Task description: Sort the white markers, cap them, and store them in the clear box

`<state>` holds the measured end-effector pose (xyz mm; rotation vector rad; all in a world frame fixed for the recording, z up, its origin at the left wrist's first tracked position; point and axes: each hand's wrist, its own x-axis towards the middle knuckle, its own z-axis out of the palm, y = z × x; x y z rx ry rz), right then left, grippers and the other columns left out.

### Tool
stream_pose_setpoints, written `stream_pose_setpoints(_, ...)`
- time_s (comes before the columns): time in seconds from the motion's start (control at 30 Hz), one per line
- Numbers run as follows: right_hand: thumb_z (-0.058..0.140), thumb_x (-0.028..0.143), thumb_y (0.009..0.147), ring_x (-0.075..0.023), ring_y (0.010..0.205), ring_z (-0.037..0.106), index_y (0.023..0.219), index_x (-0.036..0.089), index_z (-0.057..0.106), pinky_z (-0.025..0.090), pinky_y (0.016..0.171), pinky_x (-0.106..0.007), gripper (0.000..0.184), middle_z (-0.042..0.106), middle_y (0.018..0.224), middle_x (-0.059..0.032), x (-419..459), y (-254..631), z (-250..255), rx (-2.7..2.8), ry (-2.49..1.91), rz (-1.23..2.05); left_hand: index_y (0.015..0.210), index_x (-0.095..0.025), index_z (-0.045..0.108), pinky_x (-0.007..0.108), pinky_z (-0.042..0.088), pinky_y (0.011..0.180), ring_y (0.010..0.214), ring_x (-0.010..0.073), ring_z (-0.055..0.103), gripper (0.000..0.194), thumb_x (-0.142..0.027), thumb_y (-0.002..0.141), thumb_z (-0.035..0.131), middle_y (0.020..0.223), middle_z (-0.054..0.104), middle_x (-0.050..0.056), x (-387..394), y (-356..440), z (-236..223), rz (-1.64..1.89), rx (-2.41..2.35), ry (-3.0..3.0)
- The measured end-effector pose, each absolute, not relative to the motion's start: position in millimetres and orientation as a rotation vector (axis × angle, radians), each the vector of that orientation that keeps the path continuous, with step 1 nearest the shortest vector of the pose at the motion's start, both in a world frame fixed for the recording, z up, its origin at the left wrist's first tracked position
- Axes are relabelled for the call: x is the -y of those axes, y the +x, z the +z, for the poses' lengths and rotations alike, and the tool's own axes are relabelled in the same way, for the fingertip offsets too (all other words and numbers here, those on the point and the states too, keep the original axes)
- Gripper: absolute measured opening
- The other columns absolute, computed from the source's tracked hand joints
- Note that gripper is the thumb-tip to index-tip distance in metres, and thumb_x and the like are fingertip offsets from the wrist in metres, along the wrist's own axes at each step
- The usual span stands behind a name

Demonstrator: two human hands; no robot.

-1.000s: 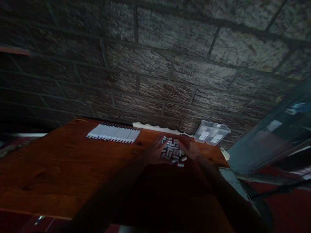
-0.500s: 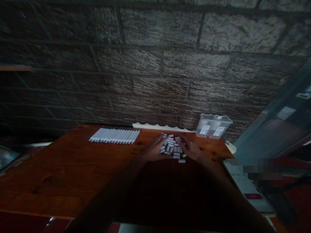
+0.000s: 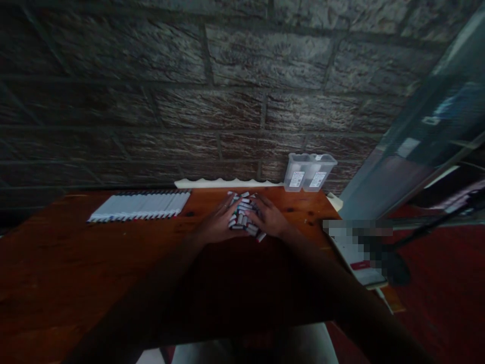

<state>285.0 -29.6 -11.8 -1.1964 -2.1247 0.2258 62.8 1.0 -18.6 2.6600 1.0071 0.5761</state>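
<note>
A heap of short white marker caps (image 3: 242, 218) with coloured ends rests on the wooden table, close in front of me. My left hand (image 3: 222, 222) curves around the heap's left side, fingers against the caps. From the right, my right hand (image 3: 270, 218) wraps around it, with its thumb over the near caps and its fingers at the far side. Together the hands clasp the heap between them; some caps are hidden by the fingers. To the left, a row of white markers (image 3: 140, 206) lies side by side, dark at the far ends and coloured at the near ends.
Two clear plastic containers (image 3: 309, 174) with labels stand at the back right by the brick wall (image 3: 235, 111). A white wavy-edged strip (image 3: 227, 184) runs along the table's back. A partly blurred white box or booklet (image 3: 364, 265) lies at the right edge of the table (image 3: 94, 278).
My hands have drawn in on the caps, and the heap is more compact, with the stray near caps pulled in. The view has shifted to the right.
</note>
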Motion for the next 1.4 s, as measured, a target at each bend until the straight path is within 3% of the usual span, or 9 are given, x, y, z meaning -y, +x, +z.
stream_pose_setpoints(0.17, 0.061, 0.054, 0.084, -0.0310, 0.138, 0.036, 0.143, 0.019, 0.040, 0.035, 0.111, -0.050, 0.071, 0.038, 0.149, -0.0189, 44, 297, -12, 2.166, -1.134, 0.223, 0.154, -0.018, 0.015, 0.053, 0.023, 0.118, 0.147, 0.0372, 0.012, 0.107, -0.069, 0.074, 0.063, 0.161, 0.010, 0.018, 6, 59, -19, 0.584, -0.984, 2.654)
stream_pose_setpoints(0.37, 0.070, 0.067, 0.069, -0.0378, 0.143, 0.023, 0.147, 0.020, 0.035, 0.027, 0.112, -0.059, 0.098, 0.028, 0.154, -0.0202, 43, 298, -23, 2.337, -1.083, 0.126, 0.155, -0.019, 0.015, 0.052, 0.023, 0.118, 0.147, 0.0377, 0.013, 0.108, -0.068, 0.073, 0.065, 0.161, 0.010, 0.017, 9, 54, -15, 0.577, -1.007, 2.608)
stream_pose_setpoints(0.57, 0.067, 0.060, 0.077, -0.0330, 0.140, 0.032, 0.147, 0.024, 0.035, 0.031, 0.111, -0.054, 0.086, 0.033, 0.151, -0.0167, 42, 306, -6, 2.287, -1.152, 0.253, 0.154, -0.020, 0.017, 0.050, 0.025, 0.118, 0.146, 0.0332, 0.020, 0.106, -0.060, 0.072, 0.072, 0.159, 0.021, 0.016, 5, 47, -18, 0.727, -0.864, 2.655)
stream_pose_setpoints(0.73, 0.082, 0.062, 0.053, -0.0325, 0.133, 0.039, 0.144, 0.030, 0.040, 0.034, 0.110, -0.050, 0.105, 0.041, 0.144, -0.0110, 48, 329, 22, 2.364, -1.236, 0.475, 0.152, -0.024, 0.024, 0.047, 0.031, 0.116, 0.142, 0.0306, 0.030, 0.101, -0.057, 0.071, 0.074, 0.155, 0.032, 0.014, 3, 38, -18, 0.806, -0.791, 2.671)
stream_pose_setpoints(0.83, 0.085, 0.058, 0.051, -0.0314, 0.130, 0.042, 0.136, 0.030, 0.049, 0.036, 0.109, -0.049, 0.097, 0.042, 0.141, -0.0091, 53, 329, 27, 2.365, -1.232, 0.532, 0.144, -0.024, 0.040, 0.046, 0.038, 0.110, 0.134, 0.0302, 0.042, 0.092, -0.058, 0.067, 0.076, 0.144, 0.044, 0.013, 3, 33, -15, 0.828, -0.855, 2.642)
stream_pose_setpoints(1.0, 0.082, 0.050, 0.062, -0.0256, 0.117, 0.051, 0.118, 0.024, 0.060, 0.045, 0.100, -0.040, 0.066, 0.050, 0.129, -0.0083, 51, 318, 20, 2.338, -1.104, 0.596, 0.127, -0.023, 0.059, 0.042, 0.045, 0.103, 0.121, 0.0264, 0.053, 0.067, -0.053, 0.070, 0.077, 0.129, 0.054, 0.011, 3, 33, -12, 0.840, -0.851, 2.614)
stream_pose_setpoints(1.1, 0.082, 0.050, 0.063, -0.0248, 0.110, 0.054, 0.114, 0.022, 0.061, 0.047, 0.094, -0.039, 0.061, 0.055, 0.120, -0.0079, 49, 318, 20, 2.336, -1.128, 0.570, 0.126, -0.023, 0.059, 0.042, 0.044, 0.105, 0.125, 0.0260, 0.051, 0.060, -0.048, 0.073, 0.076, 0.133, 0.052, 0.011, 2, 34, -11, 0.833, -0.826, 2.608)
stream_pose_setpoints(1.23, 0.081, 0.054, 0.062, -0.0250, 0.105, 0.057, 0.116, 0.024, 0.060, 0.049, 0.090, -0.039, 0.066, 0.059, 0.118, -0.0067, 54, 323, 29, 2.352, -1.230, 0.586, 0.131, -0.026, 0.055, 0.044, 0.041, 0.108, 0.128, 0.0271, 0.049, 0.069, -0.051, 0.071, 0.077, 0.138, 0.049, 0.010, 4, 29, -7, 0.788, -0.869, 2.598)
stream_pose_setpoints(1.4, 0.078, 0.042, 0.070, -0.0238, 0.099, 0.063, 0.112, 0.024, 0.063, 0.051, 0.083, -0.034, 0.048, 0.066, 0.115, -0.0057, 58, 317, 31, 2.391, -1.218, 0.677, 0.140, -0.028, 0.046, 0.042, 0.042, 0.106, 0.126, 0.0272, 0.049, 0.082, -0.054, 0.069, 0.077, 0.136, 0.049, 0.009, 15, 24, 4, 0.739, -0.986, 2.562)
